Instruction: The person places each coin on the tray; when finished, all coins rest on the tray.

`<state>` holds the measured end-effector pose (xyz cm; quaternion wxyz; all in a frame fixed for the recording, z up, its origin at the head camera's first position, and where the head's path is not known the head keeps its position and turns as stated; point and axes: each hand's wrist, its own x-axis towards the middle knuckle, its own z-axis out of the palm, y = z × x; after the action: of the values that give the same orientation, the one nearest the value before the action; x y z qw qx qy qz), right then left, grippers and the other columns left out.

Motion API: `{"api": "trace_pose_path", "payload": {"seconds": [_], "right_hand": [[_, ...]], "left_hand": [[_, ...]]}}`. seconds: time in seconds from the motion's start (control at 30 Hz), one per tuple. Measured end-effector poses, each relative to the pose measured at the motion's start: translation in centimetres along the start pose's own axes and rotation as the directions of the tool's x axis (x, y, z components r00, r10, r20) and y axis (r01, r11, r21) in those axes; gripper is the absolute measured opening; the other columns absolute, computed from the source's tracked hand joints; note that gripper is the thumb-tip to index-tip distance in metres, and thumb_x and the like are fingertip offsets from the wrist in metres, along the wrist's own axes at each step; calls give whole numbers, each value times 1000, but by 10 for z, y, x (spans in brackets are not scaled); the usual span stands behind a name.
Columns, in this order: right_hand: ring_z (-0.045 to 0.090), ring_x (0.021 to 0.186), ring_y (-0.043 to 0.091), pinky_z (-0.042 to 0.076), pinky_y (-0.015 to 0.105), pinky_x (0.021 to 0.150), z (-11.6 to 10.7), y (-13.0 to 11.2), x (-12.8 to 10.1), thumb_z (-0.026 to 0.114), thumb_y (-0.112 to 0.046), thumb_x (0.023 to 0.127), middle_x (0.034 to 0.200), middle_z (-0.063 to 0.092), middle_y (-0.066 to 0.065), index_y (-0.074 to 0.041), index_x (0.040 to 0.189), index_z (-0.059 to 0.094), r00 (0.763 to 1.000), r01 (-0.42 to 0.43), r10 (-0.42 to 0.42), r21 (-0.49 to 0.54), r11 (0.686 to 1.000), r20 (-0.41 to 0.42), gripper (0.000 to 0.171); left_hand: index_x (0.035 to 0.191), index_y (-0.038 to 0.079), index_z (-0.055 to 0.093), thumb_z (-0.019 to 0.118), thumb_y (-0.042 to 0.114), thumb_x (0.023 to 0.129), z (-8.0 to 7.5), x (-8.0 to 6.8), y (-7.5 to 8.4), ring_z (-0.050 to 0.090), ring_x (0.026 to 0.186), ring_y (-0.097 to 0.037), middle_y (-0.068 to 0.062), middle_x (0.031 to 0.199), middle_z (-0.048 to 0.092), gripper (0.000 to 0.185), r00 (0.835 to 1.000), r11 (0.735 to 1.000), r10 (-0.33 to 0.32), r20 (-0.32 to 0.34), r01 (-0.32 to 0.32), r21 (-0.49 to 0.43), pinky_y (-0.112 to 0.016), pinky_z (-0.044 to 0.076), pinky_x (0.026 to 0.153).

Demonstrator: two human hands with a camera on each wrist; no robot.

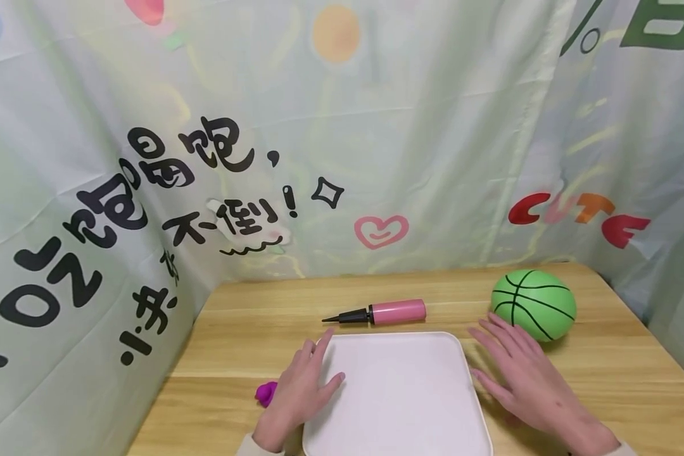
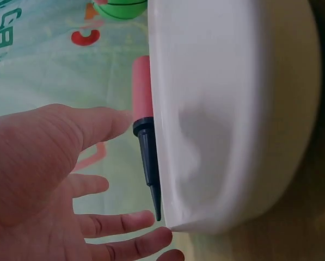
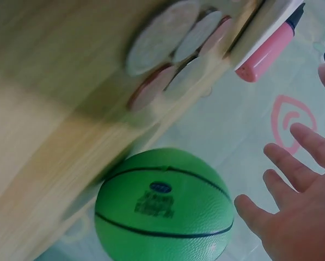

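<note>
A white square tray (image 1: 401, 392) lies on the table between both hands. My left hand (image 1: 299, 389) is at its left rim, with fingers extended and thumb over the edge, holding nothing. Spread fingers show on my right hand (image 1: 527, 377), beside the tray's right edge and in front of a green ball with black lines (image 1: 538, 301). Behind the tray lies a hand pump (image 1: 399, 311) with a pink barrel and black nozzle. In the right wrist view, several flat round discs (image 3: 162, 38), grey and reddish, sit on the table near the tray; the head view hides them.
A small purple object (image 1: 265, 394) is partly covered by the left hand. The wooden table (image 1: 251, 304) ends at a printed pale curtain (image 1: 433, 158) along the back and both sides.
</note>
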<state>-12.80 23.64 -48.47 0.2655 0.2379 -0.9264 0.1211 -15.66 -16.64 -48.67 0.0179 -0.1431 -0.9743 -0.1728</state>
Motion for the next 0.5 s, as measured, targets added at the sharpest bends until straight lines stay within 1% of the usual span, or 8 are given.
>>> {"api": "trace_pose_path", "payload": {"seconds": [0.1,0.2,0.3,0.4,0.43,0.47,0.5], "right_hand": [[39,144,36,-2,24,128,-1,4,-4,81,-30,81,144,55,16,-10,142,57,1000,-2,2,7,1000,-10,69],[41,141,37,-2,22,128,-2,7,-8,82,-31,81,141,57,15,-11,141,58,1000,-13,13,13,1000,-6,67],[41,140,37,-4,19,126,-4,9,-11,83,-31,81,140,58,14,-11,140,58,999,-40,40,18,999,10,67],[42,139,38,-6,16,124,-7,10,-14,84,-30,81,138,60,13,-10,137,60,995,-87,86,35,996,41,64],[43,138,38,-4,19,127,-7,10,-15,84,-30,81,136,62,12,-10,134,62,993,-108,106,40,993,55,60],[44,137,38,2,27,130,-8,10,-16,84,-29,82,133,63,11,-11,131,65,990,-130,126,50,990,70,56],[46,135,38,12,37,130,-8,11,-16,84,-29,82,130,65,9,-12,127,67,986,-147,142,59,987,84,51]], "left_hand": [[163,24,24,70,48,93,0,-1,0,44,83,-13,-5,108,51,87,999,999,-38,20,38,1,-23,36,59],[164,20,20,71,48,92,0,-4,0,44,77,-14,-9,107,50,92,996,997,-75,45,76,-19,-24,37,58],[165,18,16,72,48,92,-1,-6,0,46,73,-15,-16,111,51,97,993,994,-99,68,102,-42,-27,42,59],[165,17,14,72,48,92,-1,-8,0,49,68,-18,-22,114,53,98,990,991,-110,93,116,-63,-33,46,59],[164,15,16,71,47,92,-2,-8,0,51,69,-19,-23,115,53,97,989,991,-110,100,117,-67,-35,48,60],[163,13,19,71,47,92,-2,-8,0,53,69,-21,-25,116,54,95,988,990,-109,108,118,-74,-38,49,61],[162,11,21,71,46,93,-2,-8,-1,55,69,-22,-25,116,54,92,987,989,-110,118,120,-83,-40,51,61]]}}
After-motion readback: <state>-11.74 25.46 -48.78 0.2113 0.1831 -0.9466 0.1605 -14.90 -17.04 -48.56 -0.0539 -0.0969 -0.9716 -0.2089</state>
